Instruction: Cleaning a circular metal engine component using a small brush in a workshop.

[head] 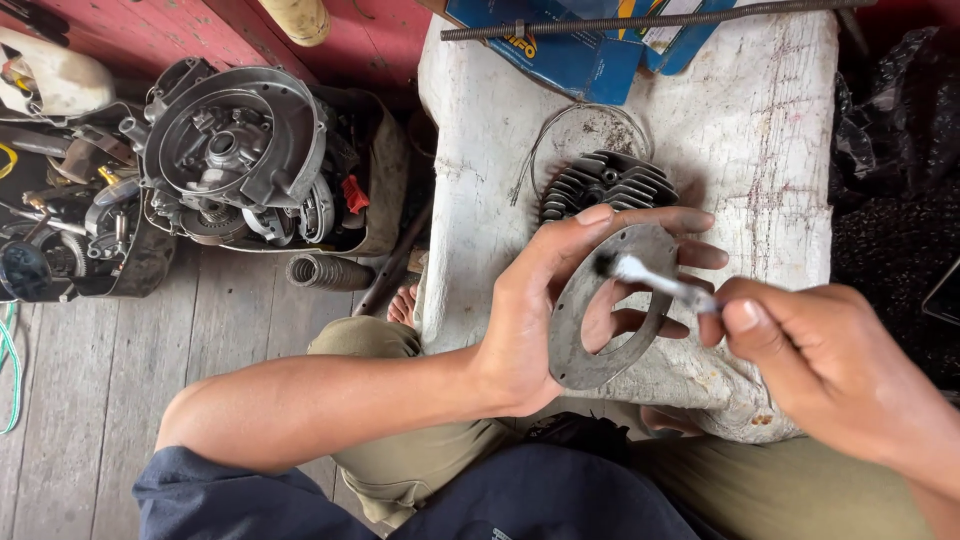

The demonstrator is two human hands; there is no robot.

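2 hands meet over 1 flat part. The left hand (530,320) clamps a grey metal ring plate (600,310) with a big round opening, thumb pressed along its upper rim and fingers curled behind it and showing through the hole, so the plate stands tilted on edge above the lap. The right hand (810,365) pinches a small white-handled brush (655,280) between thumb and fingertips, its dark tip touching the plate's upper rim.

Just behind the plate, a finned cylinder head (605,185) lies on a stained white foam block (770,150), beside a loop of thin wire (590,125); a long threaded rod (640,20) and blue cartons (560,45) sit at the block's far edge. Well apart on the plank floor (90,370), an open engine casing (235,150) rests among loose parts.

I judge the main risk is slipping: the plate is held only at 1 side, so a firm brush stroke could twist it out of the fingers onto the lap or the floor.
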